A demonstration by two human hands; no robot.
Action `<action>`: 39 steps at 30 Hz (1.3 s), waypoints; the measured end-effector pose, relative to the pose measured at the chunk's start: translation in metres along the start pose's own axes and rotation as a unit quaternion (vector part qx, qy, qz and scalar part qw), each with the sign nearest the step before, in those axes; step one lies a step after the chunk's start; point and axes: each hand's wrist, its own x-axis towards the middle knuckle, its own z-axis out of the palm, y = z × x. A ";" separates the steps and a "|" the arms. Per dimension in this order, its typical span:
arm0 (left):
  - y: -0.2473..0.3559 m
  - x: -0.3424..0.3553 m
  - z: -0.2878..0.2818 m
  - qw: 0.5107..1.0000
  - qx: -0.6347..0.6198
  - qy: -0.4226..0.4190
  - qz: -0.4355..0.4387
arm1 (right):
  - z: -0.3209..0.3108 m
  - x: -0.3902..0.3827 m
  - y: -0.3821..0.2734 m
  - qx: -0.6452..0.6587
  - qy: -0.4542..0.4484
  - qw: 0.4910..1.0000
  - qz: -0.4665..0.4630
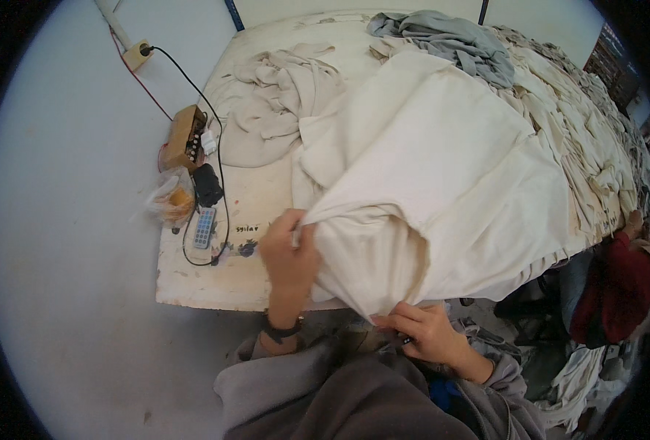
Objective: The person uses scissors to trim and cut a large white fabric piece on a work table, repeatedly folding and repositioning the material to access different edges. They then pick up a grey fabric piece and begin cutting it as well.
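2 hands of ours are on the large cream cloth (pixel 471 139), which lies spread over the near and middle part of the table (pixel 193 290), with its near edge pulled past the table's edge toward us. Our left hand (pixel 289 253) has the cloth's left corner pinched between thumb and curled fingers; a dark band (pixel 281 330) circles that wrist. Our right hand (pixel 421 330) is closed on the cloth's lowest tip, thumb and fingers together, and a small dark object (pixel 405 339) shows at its fingers, though we cannot tell what it is. Between our 2 hands the cloth gapes in a rounded opening, its inner side showing.

Beyond the left hand lies a crumpled beige cloth (pixel 266 110), and at the far side a grey cloth (pixel 449 44). To the right we see a long heap of cream fabric (pixel 585 132). Along the table's left edge sit a cardboard box (pixel 187 132), a clear plastic bag (pixel 171 194), a black item (pixel 207 185) and a remote control (pixel 204 227), with a black cable (pixel 223 161) looping around the remote. At the far right we see a person in a red sleeve (pixel 618 286).
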 end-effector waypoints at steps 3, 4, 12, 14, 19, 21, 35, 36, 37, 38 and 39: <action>-0.022 0.001 -0.019 0.996 0.052 0.037 -0.057 | 0.010 0.006 -0.002 0.036 -0.043 0.998 -0.034; -0.027 0.004 -0.023 0.993 0.086 0.045 -0.063 | 0.013 0.009 -0.002 0.037 -0.040 0.998 -0.037; 0.022 -0.008 -0.005 0.973 0.071 0.082 0.202 | -0.021 0.010 0.020 0.081 0.154 0.982 0.078; 0.042 -0.026 0.012 0.992 -0.085 -0.023 0.088 | -0.023 0.013 0.025 0.094 0.169 0.978 0.076; 0.044 -0.028 0.053 0.958 -0.141 -0.219 -0.121 | -0.006 0.019 0.028 0.200 0.181 0.959 0.089; 0.039 -0.029 0.060 0.940 -0.188 -0.235 -0.162 | -0.004 0.019 0.028 0.223 0.181 0.950 0.120; 0.047 -0.059 0.038 0.838 -0.460 -0.247 -0.160 | -0.013 0.044 0.022 0.117 0.352 0.925 0.084; 0.047 -0.060 0.037 0.837 -0.463 -0.245 -0.156 | -0.012 0.046 0.023 0.163 0.352 0.917 0.097; 0.047 -0.061 0.036 0.849 -0.449 -0.242 -0.139 | -0.012 0.046 0.023 0.209 0.351 0.906 0.109; 0.047 -0.062 0.036 0.855 -0.445 -0.237 -0.123 | -0.013 0.046 0.022 0.254 0.359 0.887 0.141; 0.047 -0.063 0.036 0.854 -0.457 -0.226 -0.103 | -0.015 0.045 0.021 0.297 0.362 0.876 0.120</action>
